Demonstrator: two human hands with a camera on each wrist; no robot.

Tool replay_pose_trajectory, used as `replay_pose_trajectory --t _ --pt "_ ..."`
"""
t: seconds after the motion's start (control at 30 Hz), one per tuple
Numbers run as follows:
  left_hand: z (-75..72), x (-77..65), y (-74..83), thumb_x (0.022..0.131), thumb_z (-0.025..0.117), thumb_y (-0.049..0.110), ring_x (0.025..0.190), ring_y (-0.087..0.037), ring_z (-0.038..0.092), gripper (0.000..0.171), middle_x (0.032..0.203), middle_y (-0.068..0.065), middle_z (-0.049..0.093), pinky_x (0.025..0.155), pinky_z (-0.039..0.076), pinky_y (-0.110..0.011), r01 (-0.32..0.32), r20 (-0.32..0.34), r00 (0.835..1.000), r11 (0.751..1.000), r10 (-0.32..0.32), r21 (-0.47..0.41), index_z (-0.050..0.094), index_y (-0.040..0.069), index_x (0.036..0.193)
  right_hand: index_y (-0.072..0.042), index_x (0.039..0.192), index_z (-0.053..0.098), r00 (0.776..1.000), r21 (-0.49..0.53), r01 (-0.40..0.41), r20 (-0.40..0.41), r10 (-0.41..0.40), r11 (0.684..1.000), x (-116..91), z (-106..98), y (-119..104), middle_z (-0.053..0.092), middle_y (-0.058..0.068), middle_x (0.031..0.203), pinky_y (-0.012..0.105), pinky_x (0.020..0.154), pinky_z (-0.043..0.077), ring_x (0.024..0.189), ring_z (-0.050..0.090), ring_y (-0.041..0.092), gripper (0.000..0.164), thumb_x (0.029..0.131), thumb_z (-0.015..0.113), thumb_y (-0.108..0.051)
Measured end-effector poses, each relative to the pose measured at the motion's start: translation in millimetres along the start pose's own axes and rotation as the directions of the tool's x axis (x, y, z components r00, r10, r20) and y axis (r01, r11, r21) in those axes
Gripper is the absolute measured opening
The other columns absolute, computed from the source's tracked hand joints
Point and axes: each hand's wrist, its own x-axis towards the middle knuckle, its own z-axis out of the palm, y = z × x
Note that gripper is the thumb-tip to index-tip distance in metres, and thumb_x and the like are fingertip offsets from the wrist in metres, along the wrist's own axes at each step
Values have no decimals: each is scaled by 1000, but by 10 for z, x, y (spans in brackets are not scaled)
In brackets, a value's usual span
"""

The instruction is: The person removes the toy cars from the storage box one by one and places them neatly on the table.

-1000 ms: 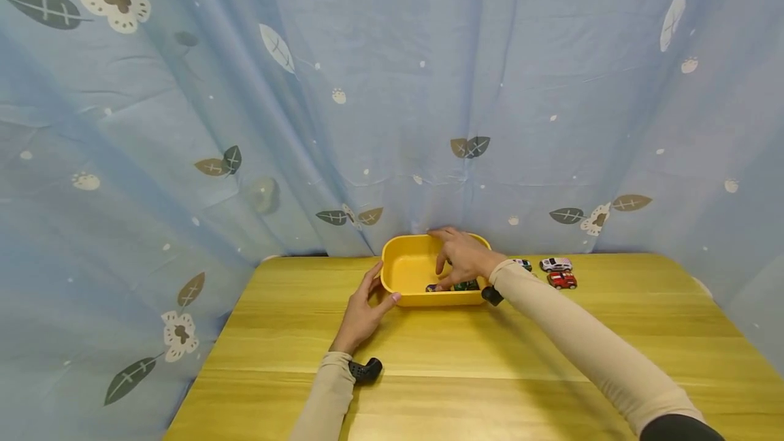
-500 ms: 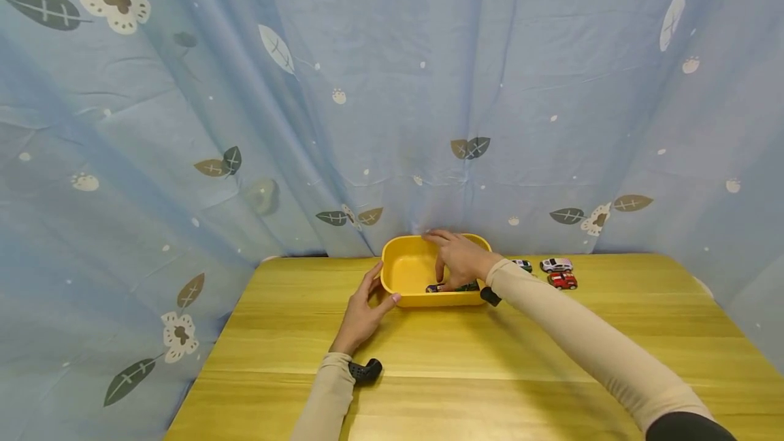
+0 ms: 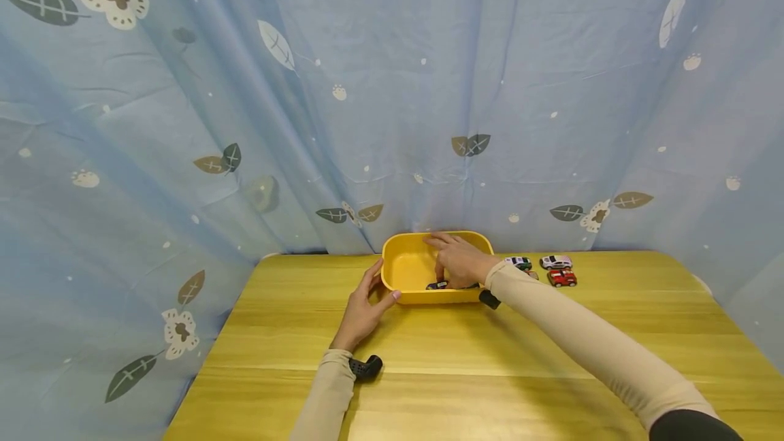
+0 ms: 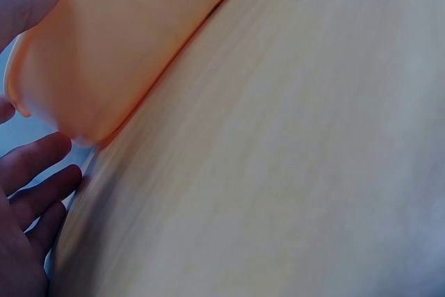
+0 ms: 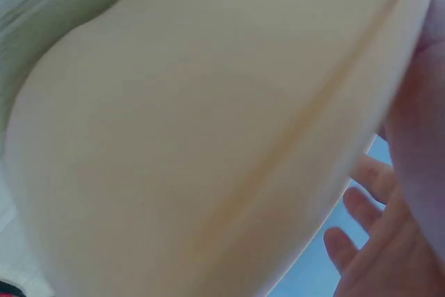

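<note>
A yellow plastic bin point(image 3: 404, 298) stands at the table's back edge against the curtain. My left hand point(image 3: 360, 315) holds its near left corner, thumb over the front rim and fingers along the left wall; in the left wrist view its lower fingers point(image 4: 45, 196) spread apart from the bin. From the right, my right hand point(image 3: 459, 263) reaches down inside the bin. Its thumb and a finger pinch a small dark blue toy car point(image 3: 436, 285) at the front wall, while other fingers reach toward the back rim. Part of another car shows beside it, mostly covered by the hand.
Right of the bin, several toy cars stand on the wooden table point(image 3: 429, 373): a white-green one point(image 3: 518, 262), a white-purple one point(image 3: 556, 262), a red one point(image 3: 562, 278) and one partly behind the sleeve. A blue patterned curtain point(image 3: 392, 87) hangs directly behind the table.
My right hand has shifted slightly within the bin, and the dark blue car has turned and moved a little right. The left hand keeps its place at the bin's corner.
</note>
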Motion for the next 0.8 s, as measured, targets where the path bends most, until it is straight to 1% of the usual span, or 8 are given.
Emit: replay_pose_trajectory --t 0.1,0.23,0.3,0.37,0.47,0.57,0.63,0.8 --pt "6 7 3 97 79 37 150 -28 50 82 167 -5 46 128 35 -52 -4 3 1000 1000 4 0 36 30 166 -23 92 87 1000 12 16 -17 -16 1000 -29 2 17 48 19 163 63 121 39 155 36 42 9 86 91 -27" --pt "7 1 -8 97 79 35 149 -29 51 81 164 -8 49 127 35 -54 -27 -2 1000 1000 27 -7 37 28 166 -19 103 86 997 22 57 -56 -56 998 -84 -43 45 65 14 146 58 116 46 139 54 36 19 88 89 -31" --pt "11 -3 -18 97 80 34 149 -30 52 81 164 -9 50 127 36 -55 -39 -4 999 999 39 -13 37 27 166 -17 108 85 993 23 79 -87 -76 997 -123 -88 62 73 9 133 52 109 52 126 62 32 24 89 88 -31" --pt "6 -3 -22 97 80 35 149 -29 52 82 164 -9 50 127 36 -55 -43 -5 999 999 43 -11 37 27 166 -17 111 84 987 18 93 -130 -90 995 -172 -144 80 78 4 121 48 101 56 114 66 27 26 89 88 -31" --pt "3 -7 -32 97 79 35 149 -28 52 82 165 -7 49 127 35 -54 -45 -3 999 999 45 -8 36 28 167 -15 112 84 971 24 137 -199 -130 990 -258 -211 132 82 -1 108 42 88 55 100 68 22 28 87 89 -28" --pt "7 -14 -41 98 79 35 150 -28 51 81 166 -5 47 127 35 -54 -45 -2 999 999 45 -7 36 30 166 -13 111 84 952 28 177 -260 -164 984 -362 -252 207 83 -3 105 39 84 53 94 67 20 29 86 90 -26" --pt "12 -17 -43 98 79 34 150 -27 51 81 167 -5 46 128 34 -54 -46 -2 999 999 46 -8 36 31 166 -13 113 83 946 37 172 -284 -154 984 -445 -273 263 82 -3 107 38 83 52 93 66 19 31 86 90 -27" --pt "22 -17 -36 97 80 32 149 -30 52 81 166 -7 46 127 33 -58 -54 -6 999 998 54 -20 37 27 166 -13 121 81 956 86 71 -289 -43 994 -691 -328 408 81 -1 113 41 86 54 99 62 21 35 90 87 -27"
